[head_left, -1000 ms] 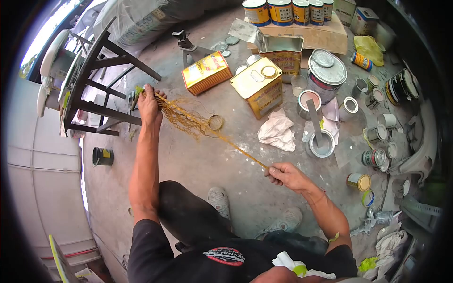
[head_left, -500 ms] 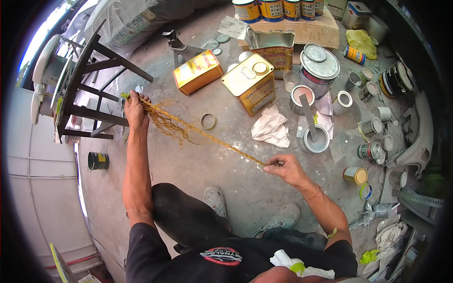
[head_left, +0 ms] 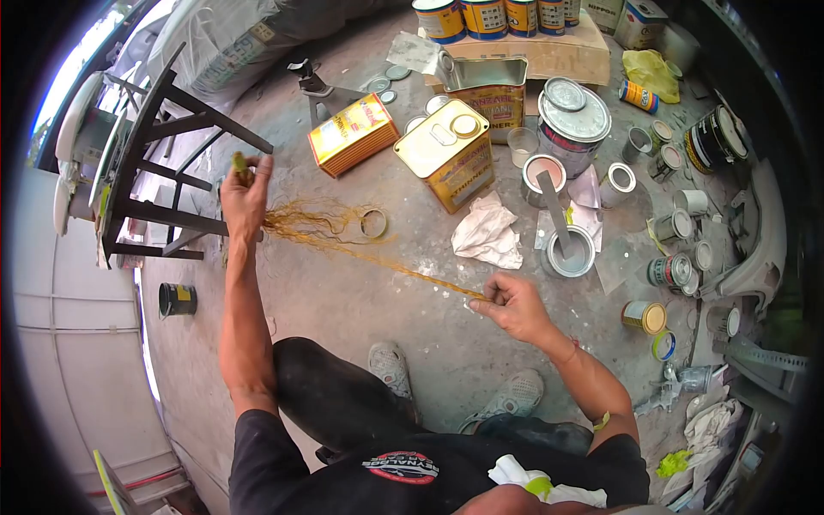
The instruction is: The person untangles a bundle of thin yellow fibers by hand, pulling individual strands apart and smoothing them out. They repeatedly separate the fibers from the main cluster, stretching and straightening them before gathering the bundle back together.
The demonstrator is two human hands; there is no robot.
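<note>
A bundle of yellow-brown stringy strands (head_left: 322, 230) stretches between my two hands above the grey floor. My left hand (head_left: 245, 197), beside the dark metal stand, is closed around the bundle's thick end, whose greenish-yellow tip sticks up past the fingers. Loose, tangled strands fan out to its right. On the other side my right hand (head_left: 513, 306) pinches the thin, twisted end between thumb and fingers. A tape ring (head_left: 373, 223) lies on the floor behind the loose strands. A crumpled white cloth (head_left: 487, 232) rests beyond my right hand.
The dark metal stand (head_left: 137, 172) is at the left. Rectangular thinner tins (head_left: 446, 154) stand ahead. An open can of grey paint (head_left: 570, 251) holds a stirring stick, with several more cans at the right. A small dark can (head_left: 178, 296) lies at the left.
My left hand has turned and risen slightly, showing the bundle's tip above it. The loose strands have spread towards the tape ring. My right hand has shifted slightly left, still pinching its end.
</note>
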